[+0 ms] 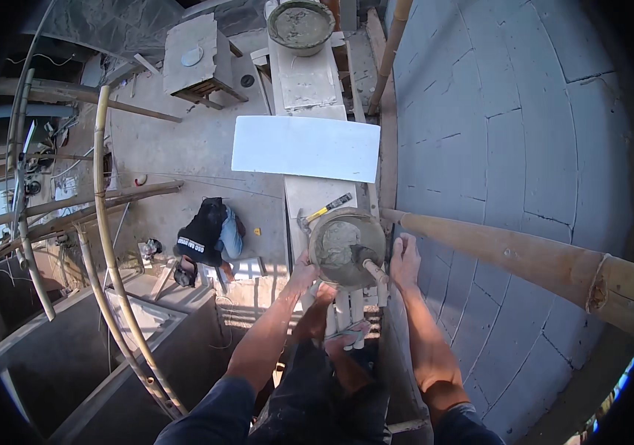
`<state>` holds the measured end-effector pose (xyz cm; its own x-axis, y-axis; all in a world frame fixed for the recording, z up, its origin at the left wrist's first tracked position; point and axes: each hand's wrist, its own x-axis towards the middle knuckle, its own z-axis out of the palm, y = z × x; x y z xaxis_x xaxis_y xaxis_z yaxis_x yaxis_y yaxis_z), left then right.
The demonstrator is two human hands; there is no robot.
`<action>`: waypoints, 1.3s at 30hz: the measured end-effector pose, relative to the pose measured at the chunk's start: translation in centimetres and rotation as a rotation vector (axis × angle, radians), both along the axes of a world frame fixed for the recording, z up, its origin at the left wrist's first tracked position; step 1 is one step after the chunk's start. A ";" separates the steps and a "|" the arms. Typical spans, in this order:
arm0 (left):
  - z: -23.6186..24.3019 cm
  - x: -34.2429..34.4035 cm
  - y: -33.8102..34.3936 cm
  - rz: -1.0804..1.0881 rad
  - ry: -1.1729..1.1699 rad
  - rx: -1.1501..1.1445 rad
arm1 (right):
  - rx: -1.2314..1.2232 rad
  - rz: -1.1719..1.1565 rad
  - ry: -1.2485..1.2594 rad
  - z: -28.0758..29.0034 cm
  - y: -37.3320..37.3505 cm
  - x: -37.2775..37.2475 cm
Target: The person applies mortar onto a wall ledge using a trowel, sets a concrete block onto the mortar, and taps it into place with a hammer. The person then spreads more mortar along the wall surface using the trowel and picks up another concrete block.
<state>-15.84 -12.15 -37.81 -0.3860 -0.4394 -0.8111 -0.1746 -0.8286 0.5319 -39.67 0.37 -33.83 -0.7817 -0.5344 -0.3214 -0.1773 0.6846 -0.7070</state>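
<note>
Forearms (432, 348) stretched forward, hands apart; left hand (303, 274) curled, right hand (406, 261) turned palm inward.

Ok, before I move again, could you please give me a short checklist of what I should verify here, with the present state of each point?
1. Left hand at the basin: ok, it is at the near-left rim.
2. Right hand touching the basin: cannot tell; it is beside the right rim.
3. Trowel in the basin: ok, its handle points toward the near-right rim.
4. Hammer well away from the basin: not ok, it lies close to the far-left rim.
5. White block within the board's width: not ok, its left end sticks out.
6. Co-worker apart from the basin: ok, crouching off to the left.
</note>
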 end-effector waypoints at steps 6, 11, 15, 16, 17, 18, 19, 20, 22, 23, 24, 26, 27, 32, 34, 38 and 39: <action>-6.3 5.0 -1.8 -0.059 0.058 0.112 | 0.043 -0.131 -0.266 -11.7 -9.6 -6.3; -8.5 9.7 -3.0 0.050 -0.136 0.099 | 0.134 -0.105 -0.282 -18.0 -14.3 -7.0; -8.9 10.4 -3.2 0.139 -0.153 -0.010 | 0.158 -0.133 -0.396 -21.6 -15.5 -8.1; -8.8 11.6 -3.4 0.210 -0.154 -0.036 | 0.151 -0.149 -0.409 -22.3 -16.6 -7.1; -8.4 12.4 -3.2 0.193 -0.159 -0.031 | 0.094 -0.177 -0.470 -22.7 -17.7 -5.8; -7.8 12.4 -2.9 0.155 -0.388 -0.071 | 0.043 -0.208 -0.518 -23.2 -18.0 -5.2; -7.1 11.6 -2.6 0.112 -0.604 -0.117 | 0.051 -0.231 -0.500 -23.9 -17.8 -5.5; -4.3 8.7 -2.0 -0.002 -0.723 -0.145 | 0.034 -0.222 -0.495 -25.1 -16.9 -6.2; 4.4 3.5 -0.9 -0.228 -0.750 -0.334 | 0.000 -0.228 -0.491 -26.6 -16.3 -7.9; 8.7 1.4 -0.2 -0.332 -0.661 -0.486 | -0.023 -0.216 -0.522 -27.0 -17.0 -8.1; 12.0 -0.4 0.3 -0.553 -0.641 -0.637 | -0.043 -0.200 -0.556 -27.3 -17.5 -8.0; 15.0 -2.3 2.3 -0.794 -0.543 -0.753 | -0.081 -0.192 -0.620 -26.3 -19.0 -6.6; 15.2 -2.8 4.1 -0.809 -0.453 -0.724 | -0.104 -0.179 -0.657 -25.6 -19.4 -6.5; 13.7 -4.6 8.5 -0.680 -0.348 -0.404 | -0.141 -0.050 -0.738 -20.0 -19.1 -6.0; 13.9 -5.1 7.6 -0.456 -0.336 -0.367 | -0.070 0.145 -0.527 -13.3 -20.6 -5.1; 10.2 -3.9 9.3 -0.051 -0.148 -0.170 | 0.012 0.261 -0.292 -9.6 -21.4 -2.5; 10.0 -3.7 9.5 0.075 -0.098 -0.072 | 0.067 0.295 -0.222 -8.6 -21.7 -2.0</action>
